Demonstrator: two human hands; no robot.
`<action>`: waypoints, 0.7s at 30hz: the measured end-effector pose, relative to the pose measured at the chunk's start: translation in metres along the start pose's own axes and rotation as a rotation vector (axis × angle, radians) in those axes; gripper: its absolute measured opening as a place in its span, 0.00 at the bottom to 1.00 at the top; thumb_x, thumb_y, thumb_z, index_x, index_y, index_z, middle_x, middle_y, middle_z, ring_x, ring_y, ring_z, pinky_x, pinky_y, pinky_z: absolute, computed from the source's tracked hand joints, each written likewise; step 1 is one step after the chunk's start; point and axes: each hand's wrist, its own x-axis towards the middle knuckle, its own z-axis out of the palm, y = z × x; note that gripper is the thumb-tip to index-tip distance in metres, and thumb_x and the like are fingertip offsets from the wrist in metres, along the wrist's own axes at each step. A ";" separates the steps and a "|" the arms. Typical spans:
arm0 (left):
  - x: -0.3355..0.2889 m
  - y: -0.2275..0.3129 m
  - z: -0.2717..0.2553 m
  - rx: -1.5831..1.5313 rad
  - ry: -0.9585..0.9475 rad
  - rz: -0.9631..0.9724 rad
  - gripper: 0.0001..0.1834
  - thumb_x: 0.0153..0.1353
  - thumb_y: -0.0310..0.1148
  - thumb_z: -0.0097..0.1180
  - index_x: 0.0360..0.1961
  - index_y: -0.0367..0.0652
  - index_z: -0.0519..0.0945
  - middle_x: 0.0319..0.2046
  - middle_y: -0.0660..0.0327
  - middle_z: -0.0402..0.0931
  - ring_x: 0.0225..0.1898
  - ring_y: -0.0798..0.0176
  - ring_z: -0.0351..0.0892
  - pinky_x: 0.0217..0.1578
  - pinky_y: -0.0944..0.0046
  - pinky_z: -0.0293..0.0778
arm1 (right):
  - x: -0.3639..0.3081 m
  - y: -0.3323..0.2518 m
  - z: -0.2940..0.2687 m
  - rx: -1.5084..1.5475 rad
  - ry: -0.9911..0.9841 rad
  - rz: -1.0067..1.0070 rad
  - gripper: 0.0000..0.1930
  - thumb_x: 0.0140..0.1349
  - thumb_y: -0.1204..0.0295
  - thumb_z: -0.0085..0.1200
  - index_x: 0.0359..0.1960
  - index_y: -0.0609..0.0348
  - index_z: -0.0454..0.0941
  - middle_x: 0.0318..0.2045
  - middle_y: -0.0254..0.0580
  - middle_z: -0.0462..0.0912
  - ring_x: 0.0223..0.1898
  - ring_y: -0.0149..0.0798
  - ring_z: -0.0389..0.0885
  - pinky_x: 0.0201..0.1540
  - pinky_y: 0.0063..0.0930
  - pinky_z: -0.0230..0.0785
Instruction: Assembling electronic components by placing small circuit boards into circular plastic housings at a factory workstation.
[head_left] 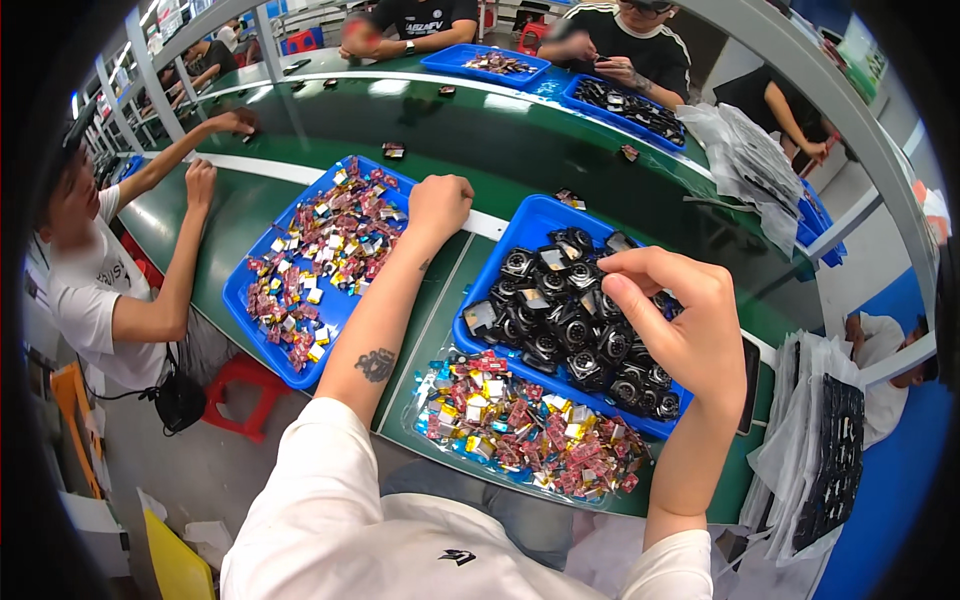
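Observation:
My left hand is curled closed at the far right edge of a blue tray, by the green conveyor. Whether anything is inside its fingers is hidden. Small red circuit boards with silver and yellow pieces fill much of that tray. Over a second blue tray, my right hand bends thumb and forefinger into a pinch; I cannot make out what is between them. Beneath it lie many black plastic housings with round lens-like rings. A clear plastic tray with more red boards sits nearest my body.
Single boards ride on the green conveyor. Across it, people work by blue trays. At left another person reaches over the line. Plastic-wrapped black trays stand at right; a red stool is below left.

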 end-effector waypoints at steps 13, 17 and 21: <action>0.009 0.013 -0.027 -0.059 0.120 0.052 0.09 0.54 0.35 0.60 0.32 0.42 0.85 0.30 0.54 0.83 0.36 0.51 0.82 0.39 0.55 0.77 | -0.003 -0.005 0.082 -0.232 -0.584 -0.118 0.11 0.48 0.65 0.65 0.30 0.56 0.80 0.28 0.39 0.78 0.36 0.44 0.79 0.37 0.38 0.72; 0.016 0.069 -0.076 -0.409 0.079 0.114 0.11 0.55 0.36 0.61 0.36 0.40 0.85 0.32 0.55 0.84 0.36 0.58 0.84 0.40 0.61 0.77 | -0.010 0.005 0.090 -0.243 -0.596 -0.142 0.10 0.48 0.68 0.65 0.29 0.57 0.79 0.27 0.38 0.78 0.35 0.43 0.79 0.36 0.36 0.72; -0.005 0.119 -0.124 -0.609 -0.045 0.294 0.11 0.55 0.33 0.62 0.34 0.37 0.84 0.28 0.58 0.83 0.32 0.67 0.82 0.36 0.67 0.76 | -0.007 0.011 0.069 0.011 -0.459 -0.112 0.07 0.48 0.72 0.64 0.28 0.57 0.80 0.24 0.39 0.79 0.32 0.42 0.78 0.34 0.36 0.72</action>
